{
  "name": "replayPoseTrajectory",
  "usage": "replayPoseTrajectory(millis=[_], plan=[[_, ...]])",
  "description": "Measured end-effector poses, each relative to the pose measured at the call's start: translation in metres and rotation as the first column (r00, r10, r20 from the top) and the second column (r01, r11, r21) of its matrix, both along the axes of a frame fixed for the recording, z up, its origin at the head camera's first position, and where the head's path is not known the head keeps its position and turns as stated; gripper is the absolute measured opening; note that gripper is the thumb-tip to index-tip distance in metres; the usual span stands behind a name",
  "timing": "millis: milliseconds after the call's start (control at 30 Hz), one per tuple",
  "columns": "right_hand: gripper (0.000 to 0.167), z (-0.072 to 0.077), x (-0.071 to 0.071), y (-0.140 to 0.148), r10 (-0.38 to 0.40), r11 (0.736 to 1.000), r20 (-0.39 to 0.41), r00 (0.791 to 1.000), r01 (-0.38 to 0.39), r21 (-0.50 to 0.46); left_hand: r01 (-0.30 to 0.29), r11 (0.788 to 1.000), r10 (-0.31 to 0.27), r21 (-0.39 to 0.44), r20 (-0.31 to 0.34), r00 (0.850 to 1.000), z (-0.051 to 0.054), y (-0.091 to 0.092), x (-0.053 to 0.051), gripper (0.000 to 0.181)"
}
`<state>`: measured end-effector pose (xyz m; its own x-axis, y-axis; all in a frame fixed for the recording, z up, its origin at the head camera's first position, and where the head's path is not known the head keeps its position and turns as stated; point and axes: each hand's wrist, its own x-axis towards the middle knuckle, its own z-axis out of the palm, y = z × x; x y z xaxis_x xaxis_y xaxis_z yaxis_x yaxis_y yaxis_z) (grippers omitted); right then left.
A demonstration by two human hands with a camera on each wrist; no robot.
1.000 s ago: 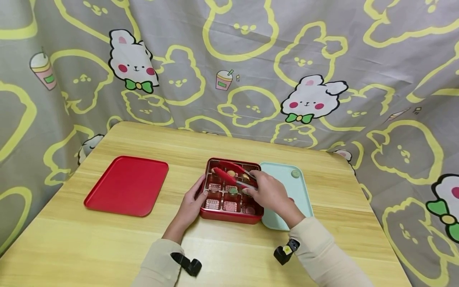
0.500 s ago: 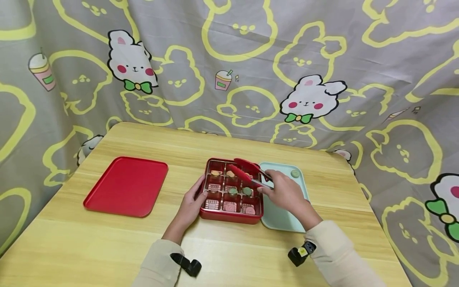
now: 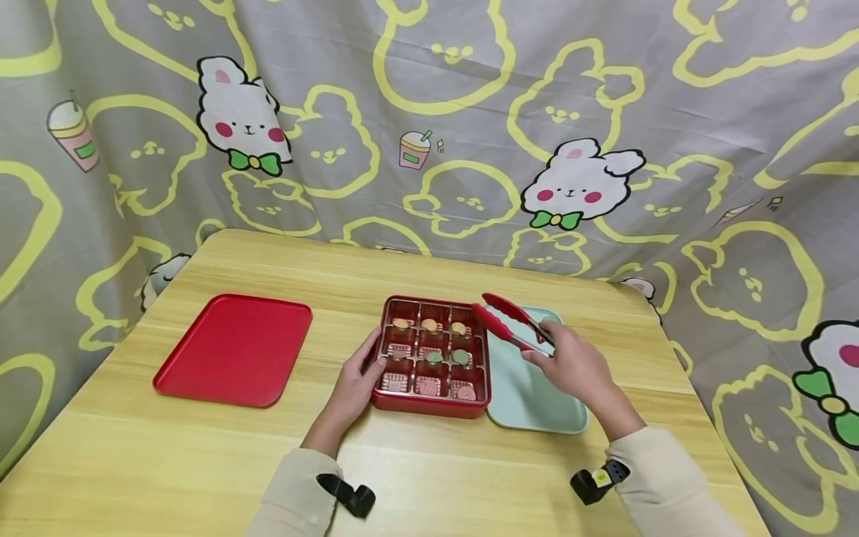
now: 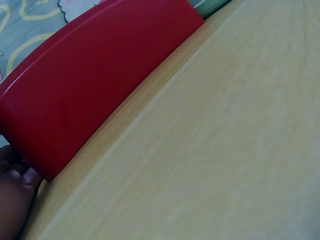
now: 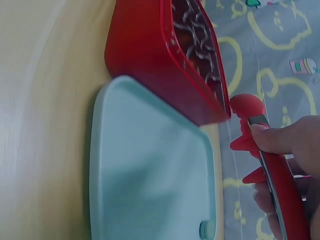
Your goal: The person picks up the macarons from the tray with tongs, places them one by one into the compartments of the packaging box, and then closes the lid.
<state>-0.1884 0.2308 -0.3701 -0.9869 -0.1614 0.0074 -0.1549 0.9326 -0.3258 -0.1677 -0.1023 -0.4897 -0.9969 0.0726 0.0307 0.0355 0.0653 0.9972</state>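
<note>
Tongs (image 3: pixel 493 323), one red-tipped pair, are in our right grip (image 3: pixel 579 365), right of the frame's centre, their two arms apart. Our left grip (image 3: pixel 354 378) holds one red box (image 3: pixel 432 406) by its left side at lower centre. We count nine compartments (image 3: pixel 396 382) in it: three yellow pieces (image 3: pixel 430 325) across the top row, two green pieces (image 3: pixel 460 357) in the middle row, two pink pieces (image 3: pixel 466 391) below. One mint tray (image 3: pixel 537 406) lies just right of the box, bearing one green disc (image 5: pixel 206 230); one red tray (image 3: pixel 235 350) lies at left on the desk (image 3: pixel 429 485).
</note>
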Motion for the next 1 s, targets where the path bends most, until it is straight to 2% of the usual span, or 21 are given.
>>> replayPoseTrajectory(millis=[67, 167, 300, 367, 467, 567, 667, 767, 800, 1000], plan=[[0.065, 0.0, 0.001, 0.006, -0.015, 1.0, 0.004, 1.0, 0.015, 0.006, -0.002, 1.0, 0.002, -0.002, -0.002, 1.0, 0.0, 0.0, 0.0, 0.056], [0.069, -0.001, 0.001, 0.014, -0.037, 0.999, 0.008, 0.999, 0.037, 0.017, 0.005, 1.0, -0.005, 0.005, -0.011, 1.0, 0.01, 0.0, 0.005, 0.056], [0.065, -0.002, 0.002, 0.024, -0.062, 0.998, 0.009, 0.998, 0.061, 0.024, 0.014, 1.0, -0.014, -0.001, -0.028, 0.999, 0.027, 0.002, 0.012, 0.056], [0.064, -0.004, 0.002, 0.028, -0.078, 0.997, 0.014, 0.997, 0.078, 0.029, 0.014, 1.0, -0.014, -0.007, -0.032, 0.999, 0.03, 0.003, 0.013, 0.056], [0.066, -0.005, 0.001, 0.034, -0.106, 0.993, 0.03, 0.994, 0.104, 0.05, 0.009, 1.0, -0.009, -0.005, -0.029, 1.0, 0.03, 0.003, 0.013, 0.056], [0.067, -0.007, 0.001, 0.041, -0.129, 0.99, 0.047, 0.991, 0.126, 0.068, 0.006, 1.0, -0.006, 0.002, -0.027, 1.0, 0.022, 0.002, 0.01, 0.056], [0.067, -0.009, 0.0, 0.048, -0.146, 0.987, 0.058, 0.988, 0.141, 0.076, 0.008, 1.0, -0.008, 0.003, -0.032, 0.999, 0.021, 0.002, 0.009, 0.056], [0.067, -0.011, -0.001, 0.055, -0.168, 0.984, 0.074, 0.983, 0.162, 0.079, 0.008, 1.0, -0.009, -0.007, -0.043, 0.999, 0.022, 0.002, 0.01, 0.056], [0.067, -0.011, -0.001, 0.058, -0.175, 0.982, 0.08, 0.981, 0.168, 0.082, 0.009, 1.0, -0.01, -0.005, -0.037, 0.999, 0.026, 0.002, 0.011, 0.056], [0.063, -0.015, -0.001, 0.073, -0.201, 0.976, 0.112, 0.973, 0.19, 0.103, 0.01, 1.0, -0.011, -0.008, -0.017, 1.0, 0.029, 0.003, 0.013, 0.056]])
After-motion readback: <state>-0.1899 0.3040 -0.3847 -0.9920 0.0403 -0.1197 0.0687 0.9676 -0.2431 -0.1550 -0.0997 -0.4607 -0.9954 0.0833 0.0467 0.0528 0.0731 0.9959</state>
